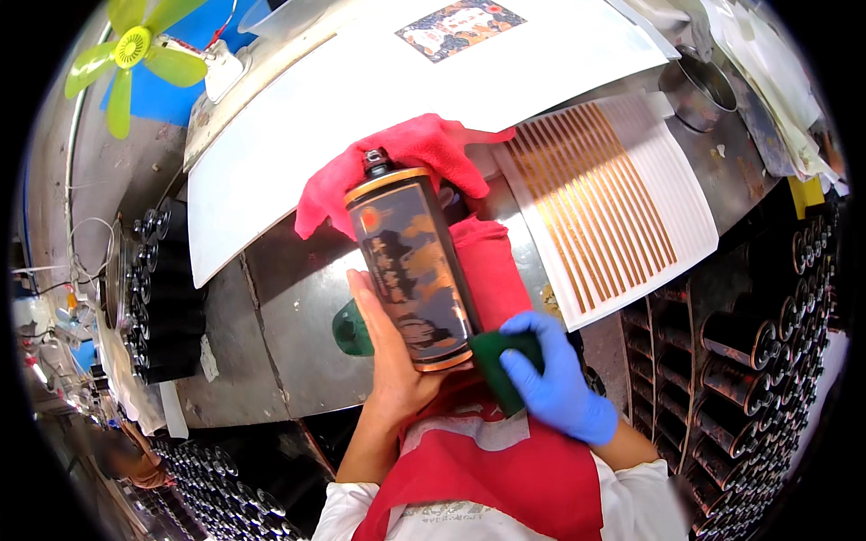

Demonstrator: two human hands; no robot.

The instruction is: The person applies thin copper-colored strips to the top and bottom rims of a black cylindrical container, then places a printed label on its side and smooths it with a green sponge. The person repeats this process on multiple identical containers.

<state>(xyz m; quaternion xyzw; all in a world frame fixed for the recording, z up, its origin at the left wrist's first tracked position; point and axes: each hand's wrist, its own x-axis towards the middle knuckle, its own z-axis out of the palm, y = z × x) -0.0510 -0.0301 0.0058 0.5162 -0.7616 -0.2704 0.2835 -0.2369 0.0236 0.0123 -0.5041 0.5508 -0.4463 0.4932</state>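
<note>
A black bottle [417, 261] with gold bands and a dark, orange-patterned front leans upright over the bench, its neck pointing away from me. My bare left hand [388, 356] supports it along its lower left side. A blue glove covers my right hand [564, 383], which grips a dark green scouring pad [505, 365] against the bottle's lower right edge. Behind the bottle lies a crumpled pinkish-red towel [424, 144]; red cloth [496, 270] also shows to its right. A green rounded object [352, 329] rests on the bench beside my left hand, partly hidden by it.
White board [271, 180] covers the back of the metal bench, bearing a patterned print [460, 30]. At right lies a sheet of gold-brown strips [595, 198], near a metal pot [699, 90]. Black bottles stand in racks [735, 379] at right and in rows [167, 288] at left. A green fan [133, 47] is back left.
</note>
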